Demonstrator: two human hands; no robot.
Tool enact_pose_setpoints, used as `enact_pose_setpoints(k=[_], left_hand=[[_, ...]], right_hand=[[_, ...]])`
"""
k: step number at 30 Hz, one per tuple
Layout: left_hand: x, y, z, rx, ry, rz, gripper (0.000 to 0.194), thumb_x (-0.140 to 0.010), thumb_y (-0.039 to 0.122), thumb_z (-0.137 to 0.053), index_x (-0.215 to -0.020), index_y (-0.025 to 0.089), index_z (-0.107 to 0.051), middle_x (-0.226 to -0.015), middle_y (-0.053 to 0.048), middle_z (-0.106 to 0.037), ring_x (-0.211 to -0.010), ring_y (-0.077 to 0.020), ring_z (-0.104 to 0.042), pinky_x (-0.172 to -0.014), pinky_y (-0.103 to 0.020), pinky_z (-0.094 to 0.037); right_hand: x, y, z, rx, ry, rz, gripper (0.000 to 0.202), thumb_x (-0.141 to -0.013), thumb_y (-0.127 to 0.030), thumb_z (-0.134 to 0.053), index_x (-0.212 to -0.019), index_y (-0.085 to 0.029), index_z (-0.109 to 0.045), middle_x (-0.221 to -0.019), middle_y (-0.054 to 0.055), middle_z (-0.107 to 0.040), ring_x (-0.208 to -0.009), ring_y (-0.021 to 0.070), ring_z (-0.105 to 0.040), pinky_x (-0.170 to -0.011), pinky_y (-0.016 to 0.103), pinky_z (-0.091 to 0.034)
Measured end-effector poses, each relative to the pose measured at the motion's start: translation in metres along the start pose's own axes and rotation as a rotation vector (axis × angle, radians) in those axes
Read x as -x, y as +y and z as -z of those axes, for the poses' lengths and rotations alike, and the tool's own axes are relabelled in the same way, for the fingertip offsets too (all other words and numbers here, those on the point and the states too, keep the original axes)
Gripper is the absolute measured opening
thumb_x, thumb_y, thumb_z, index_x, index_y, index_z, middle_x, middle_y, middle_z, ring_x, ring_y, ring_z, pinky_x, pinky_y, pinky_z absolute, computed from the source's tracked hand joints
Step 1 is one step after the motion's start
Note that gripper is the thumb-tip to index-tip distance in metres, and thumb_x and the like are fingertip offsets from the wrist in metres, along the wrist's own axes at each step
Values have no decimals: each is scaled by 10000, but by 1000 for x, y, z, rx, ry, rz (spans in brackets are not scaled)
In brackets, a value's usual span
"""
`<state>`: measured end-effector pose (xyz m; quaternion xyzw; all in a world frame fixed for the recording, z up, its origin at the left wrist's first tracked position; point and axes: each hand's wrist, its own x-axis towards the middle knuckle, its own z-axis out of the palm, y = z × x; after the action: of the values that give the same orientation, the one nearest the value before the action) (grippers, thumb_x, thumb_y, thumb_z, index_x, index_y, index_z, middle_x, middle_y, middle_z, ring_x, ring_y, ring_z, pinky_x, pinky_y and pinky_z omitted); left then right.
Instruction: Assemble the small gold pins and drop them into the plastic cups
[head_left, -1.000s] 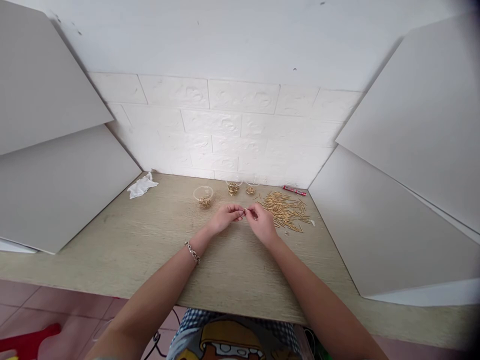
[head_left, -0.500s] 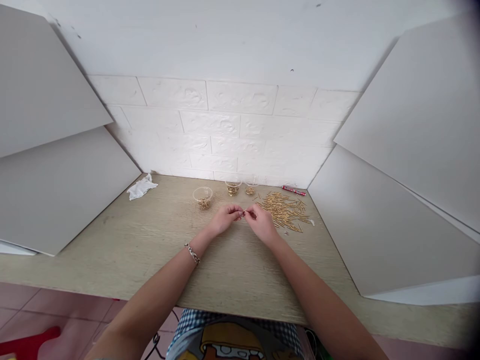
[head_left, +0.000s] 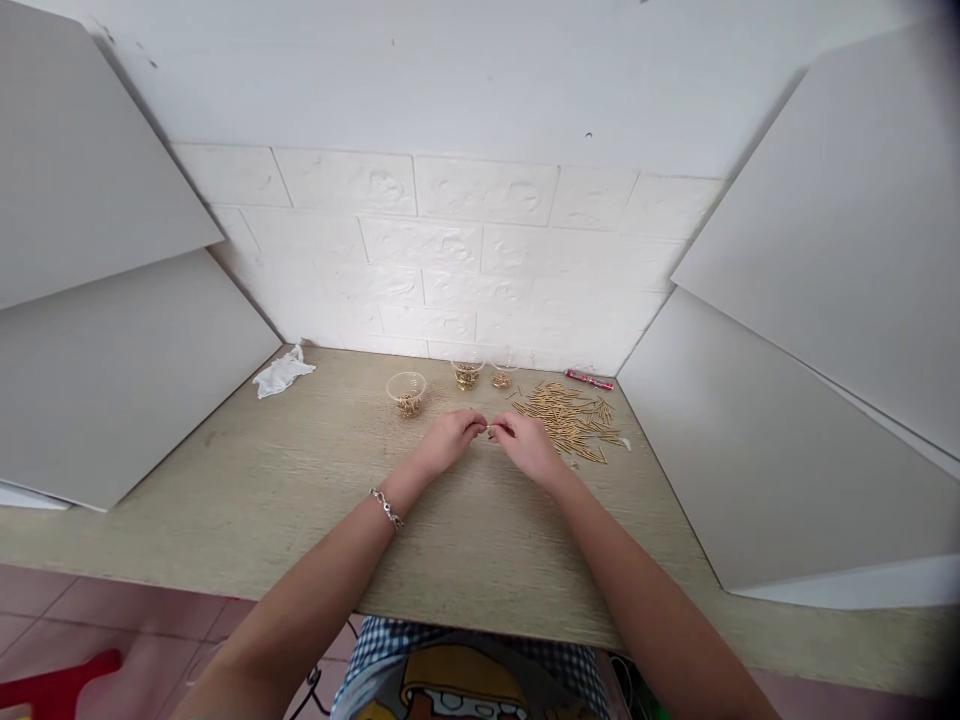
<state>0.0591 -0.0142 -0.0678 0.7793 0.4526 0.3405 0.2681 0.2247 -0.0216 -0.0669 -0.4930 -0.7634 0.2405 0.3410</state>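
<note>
My left hand and my right hand meet fingertip to fingertip just above the table. Both are closed in a pinch. A tiny gold-coloured piece shows between them; its exact shape is mostly covered by the fingers. Right beside my right hand lies a loose pile of thin gold-coloured metal pins. To the left of my left hand stands a clear plastic cup with small gold-coloured parts in it. Two more clear cups, a middle one and a right one, hold similar small parts behind my hands.
A crumpled white tissue lies at the back left of the wooden table. Near the back right corner is a red tube-like wrapper. Grey panels flank both sides, and a white brick-patterned wall closes the back.
My fingertips have shifted slightly, and the fingers of my left hand are turned a little more over the small piece. The cups and the pile stay in place.
</note>
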Motion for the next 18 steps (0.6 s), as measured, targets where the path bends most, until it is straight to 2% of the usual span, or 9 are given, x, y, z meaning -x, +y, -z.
enact_pose_setpoints(k=[6,11,18], left_hand=[[1,4,0,-105,13,-72,202,-820,220,-439,-803,178,-637,-797,-60,-641,-748,-170,-551,-719,-268,-395],[2,3,0,-177,14,-118,216,-844,223,-411,-857,171,-620,-851,-84,-631,-783,-177,-550,-724,-276,-395],[3,3,-3,-189,24,-141,219,-857,246,-405,-861,174,-612,-836,-79,-618,-778,-172,-544,-732,-276,-393]], right_hand=[[-1,1,-6,-127,28,-60,162,-780,-185,-480,-788,-201,-642,-689,13,-676,-668,153,-635,-675,292,-465],[-1,2,-8,-226,28,-122,135,-779,-188,-478,-772,-185,-614,-686,12,-674,-644,142,-645,-661,276,-479],[0,-1,-8,-170,31,-96,195,-828,-227,-426,-692,-189,-560,-595,-7,-633,-537,125,-607,-583,250,-444]])
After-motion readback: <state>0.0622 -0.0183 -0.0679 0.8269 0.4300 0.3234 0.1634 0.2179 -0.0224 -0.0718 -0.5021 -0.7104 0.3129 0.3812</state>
